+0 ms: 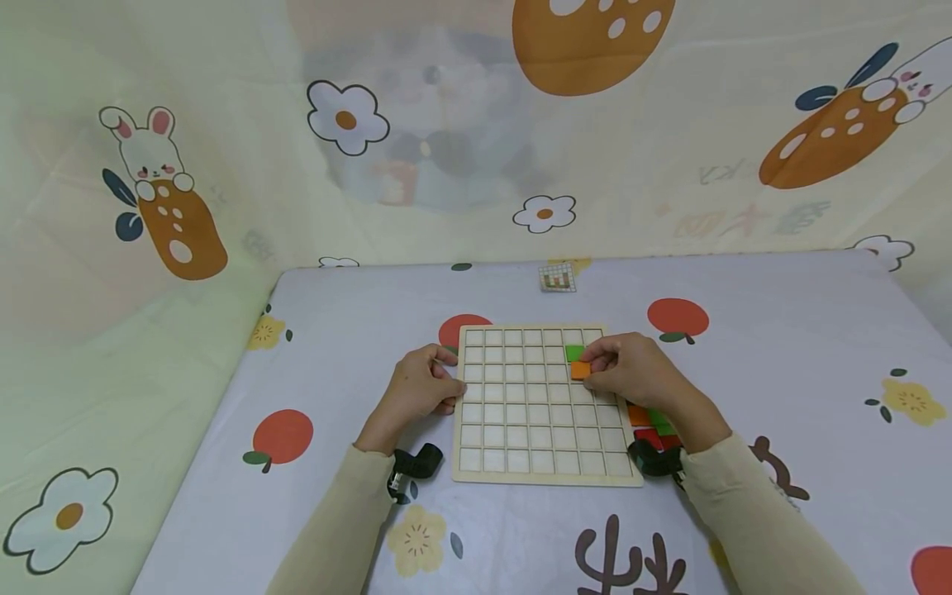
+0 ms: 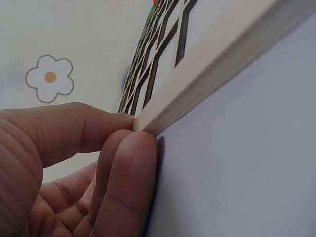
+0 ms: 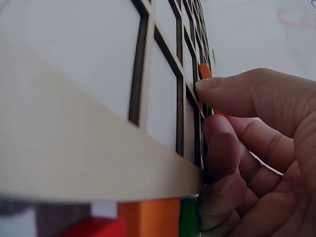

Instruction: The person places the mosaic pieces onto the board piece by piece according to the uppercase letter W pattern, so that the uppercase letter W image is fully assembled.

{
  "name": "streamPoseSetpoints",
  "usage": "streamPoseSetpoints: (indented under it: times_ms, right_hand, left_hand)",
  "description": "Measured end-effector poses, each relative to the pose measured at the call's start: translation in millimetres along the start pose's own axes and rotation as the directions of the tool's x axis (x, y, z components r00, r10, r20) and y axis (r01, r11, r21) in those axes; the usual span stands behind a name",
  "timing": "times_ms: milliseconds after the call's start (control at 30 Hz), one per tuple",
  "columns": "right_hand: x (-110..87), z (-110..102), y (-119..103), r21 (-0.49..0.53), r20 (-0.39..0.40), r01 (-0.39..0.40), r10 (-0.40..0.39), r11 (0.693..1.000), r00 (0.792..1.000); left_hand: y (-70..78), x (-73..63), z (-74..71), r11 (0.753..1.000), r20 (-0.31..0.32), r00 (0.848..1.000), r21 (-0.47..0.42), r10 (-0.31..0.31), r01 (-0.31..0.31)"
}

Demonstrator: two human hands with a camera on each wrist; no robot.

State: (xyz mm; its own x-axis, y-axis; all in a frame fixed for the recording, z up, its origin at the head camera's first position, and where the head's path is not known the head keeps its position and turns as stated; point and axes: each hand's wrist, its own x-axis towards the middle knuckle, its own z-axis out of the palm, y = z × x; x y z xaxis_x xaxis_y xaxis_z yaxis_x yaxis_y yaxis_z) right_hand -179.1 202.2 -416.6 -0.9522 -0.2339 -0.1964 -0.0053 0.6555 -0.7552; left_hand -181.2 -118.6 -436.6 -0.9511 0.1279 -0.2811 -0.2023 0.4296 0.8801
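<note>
A pale wooden grid board (image 1: 513, 413) lies flat on the table in the head view. My left hand (image 1: 416, 384) holds its left edge; in the left wrist view the thumb (image 2: 89, 126) and a bent finger (image 2: 131, 173) meet at the rim. Over the board's upper right part, my right hand (image 1: 635, 372) pinches an orange square tile (image 1: 580, 371) between thumb and fingers. Just behind that tile, a green square tile (image 1: 574, 353) sits in a cell. From the right wrist view, the orange tile (image 3: 205, 70) stands slightly tilted above the grid.
Several loose red, green and orange tiles (image 1: 645, 436) lie against the board's right side, partly under my right wrist. Toward the back of the table is a small patterned card (image 1: 557, 278). A printed cloth (image 1: 357, 322) covers the table, with a curtain (image 1: 446, 223) behind.
</note>
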Motion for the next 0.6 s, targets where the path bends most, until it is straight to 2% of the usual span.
streamPoseSetpoints:
  times_ms: [600]
  right_hand:
    - [1.8, 2.3, 0.0, -0.033, -0.006, -0.015, 0.014, 0.999, 1.0]
  left_hand:
    - [-0.1, -1.2, -0.6, 1.0, 0.003, 1.0, -0.014, 0.017, -0.017]
